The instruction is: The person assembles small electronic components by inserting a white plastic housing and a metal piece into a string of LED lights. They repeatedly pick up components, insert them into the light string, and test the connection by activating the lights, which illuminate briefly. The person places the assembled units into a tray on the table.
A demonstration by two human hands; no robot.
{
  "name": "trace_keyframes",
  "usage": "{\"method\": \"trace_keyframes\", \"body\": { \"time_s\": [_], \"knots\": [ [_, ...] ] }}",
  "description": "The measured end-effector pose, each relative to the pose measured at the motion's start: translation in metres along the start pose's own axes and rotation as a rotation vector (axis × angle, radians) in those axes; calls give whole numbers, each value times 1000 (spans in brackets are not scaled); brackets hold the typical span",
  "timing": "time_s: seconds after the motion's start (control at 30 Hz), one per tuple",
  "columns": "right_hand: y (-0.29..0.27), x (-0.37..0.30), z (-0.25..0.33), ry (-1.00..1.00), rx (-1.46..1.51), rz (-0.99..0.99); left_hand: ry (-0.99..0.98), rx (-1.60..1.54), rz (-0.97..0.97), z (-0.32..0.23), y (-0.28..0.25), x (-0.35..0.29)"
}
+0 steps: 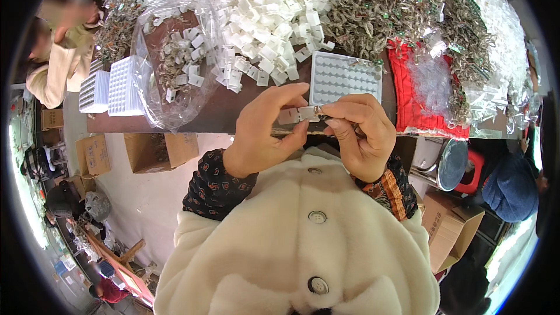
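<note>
Between thumb and fingers, my left hand [256, 131] grips a small white plastic housing [304, 114] just above the table's near edge. My right hand [366, 140] pinches a tiny dark and metallic part [320, 112] at the right end of that housing. The two pieces touch; how far one sits inside the other is hidden by my fingers. Right behind my hands lies a white tray [376, 84] with rows of round hollows. Beyond it rises a big heap of similar white plastic housings [262, 29].
Tangled wired parts [379, 11] pile up at the back right. A red cloth [403, 90] carries thin clear strands [431, 81]. On the left are a clear plastic bag [153, 102] and stacked white trays [125, 87]. Cardboard boxes [149, 154] stand below; another person [58, 70] sits at far left.
</note>
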State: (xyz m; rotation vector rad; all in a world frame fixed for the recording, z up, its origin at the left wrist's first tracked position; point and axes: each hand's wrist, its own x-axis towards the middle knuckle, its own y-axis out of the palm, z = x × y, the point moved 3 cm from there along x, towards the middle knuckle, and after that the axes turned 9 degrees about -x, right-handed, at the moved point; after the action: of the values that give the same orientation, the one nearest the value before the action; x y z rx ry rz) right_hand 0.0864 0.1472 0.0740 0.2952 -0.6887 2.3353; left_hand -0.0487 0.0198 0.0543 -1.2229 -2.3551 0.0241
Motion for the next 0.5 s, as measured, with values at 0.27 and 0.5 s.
{"method": "trace_keyframes", "body": {
  "time_s": [0.27, 0.5],
  "knots": [
    [8, -4, -9, 90, 84, -42, -362, -924, -214, 18, 23, -12],
    [7, -1, -12, 101, 82, -101, -429, -998, -226, 25, 36, -18]
  ]
}}
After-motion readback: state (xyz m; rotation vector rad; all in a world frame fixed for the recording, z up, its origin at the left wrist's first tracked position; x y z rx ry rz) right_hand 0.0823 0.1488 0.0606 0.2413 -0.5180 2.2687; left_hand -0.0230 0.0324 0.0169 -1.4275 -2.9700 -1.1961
